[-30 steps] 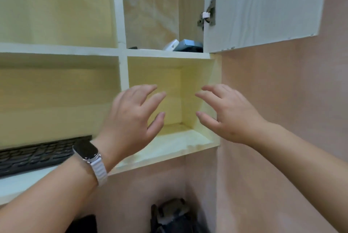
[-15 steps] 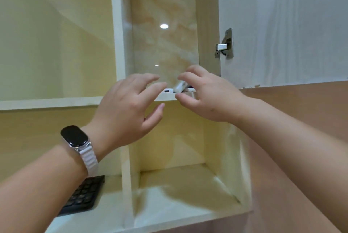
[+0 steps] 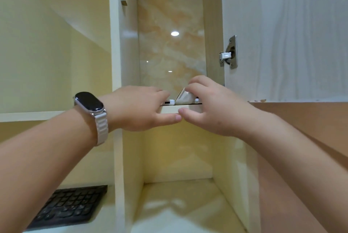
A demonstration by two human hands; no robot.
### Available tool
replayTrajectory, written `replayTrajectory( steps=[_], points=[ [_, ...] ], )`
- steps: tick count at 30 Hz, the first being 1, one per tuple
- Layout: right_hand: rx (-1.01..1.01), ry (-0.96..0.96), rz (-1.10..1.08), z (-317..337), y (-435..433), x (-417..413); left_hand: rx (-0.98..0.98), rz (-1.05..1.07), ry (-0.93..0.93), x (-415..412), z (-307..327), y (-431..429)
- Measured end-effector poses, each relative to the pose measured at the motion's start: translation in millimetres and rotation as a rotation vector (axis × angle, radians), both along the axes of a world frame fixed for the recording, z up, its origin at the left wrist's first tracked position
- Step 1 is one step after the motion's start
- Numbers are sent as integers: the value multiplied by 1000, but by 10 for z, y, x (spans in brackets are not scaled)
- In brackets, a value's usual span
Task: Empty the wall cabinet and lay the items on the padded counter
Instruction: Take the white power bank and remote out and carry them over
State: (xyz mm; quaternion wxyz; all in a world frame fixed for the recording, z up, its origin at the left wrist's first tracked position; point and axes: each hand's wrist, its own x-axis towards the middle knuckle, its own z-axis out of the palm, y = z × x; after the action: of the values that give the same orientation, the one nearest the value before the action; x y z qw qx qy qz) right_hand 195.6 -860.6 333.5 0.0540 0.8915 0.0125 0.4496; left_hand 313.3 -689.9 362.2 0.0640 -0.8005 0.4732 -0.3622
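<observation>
At the centre of the frame, the small white items (image 3: 185,97) lie on the upper shelf (image 3: 175,108), just beyond both hands. The right hand (image 3: 211,108) is nearer, fingers curled over the tilted white piece; the left hand (image 3: 140,107) lies flat and open alongside, holding nothing visible.

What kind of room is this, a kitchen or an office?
Hard to say; probably a home or office storage nook. A wall cabinet with an open hinged door, a marble-look back panel, and a black keyboard on a lower shelf.
</observation>
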Motion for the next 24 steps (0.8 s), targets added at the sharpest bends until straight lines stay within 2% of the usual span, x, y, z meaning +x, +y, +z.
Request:
replayTrajectory(
  steps=[5,8,14,18,24],
  points=[
    [-130,-239,77,-177,-15,-182,-1,67,92,-33,15,-136],
    [-215,-353,31,-262,-44,-296,-46,53,35,-15,-20,-141],
    [-240,-476,-170,-440,-11,-420,-275,-217,-67,34,-159,-57],
    [-246,-554,-185,-492,-27,-458,-421,-421,-69,44,-250,-19],
    [-214,-582,-285,-674,-44,-472,-593,-511,-178,-55,-357,60]
  ],
)
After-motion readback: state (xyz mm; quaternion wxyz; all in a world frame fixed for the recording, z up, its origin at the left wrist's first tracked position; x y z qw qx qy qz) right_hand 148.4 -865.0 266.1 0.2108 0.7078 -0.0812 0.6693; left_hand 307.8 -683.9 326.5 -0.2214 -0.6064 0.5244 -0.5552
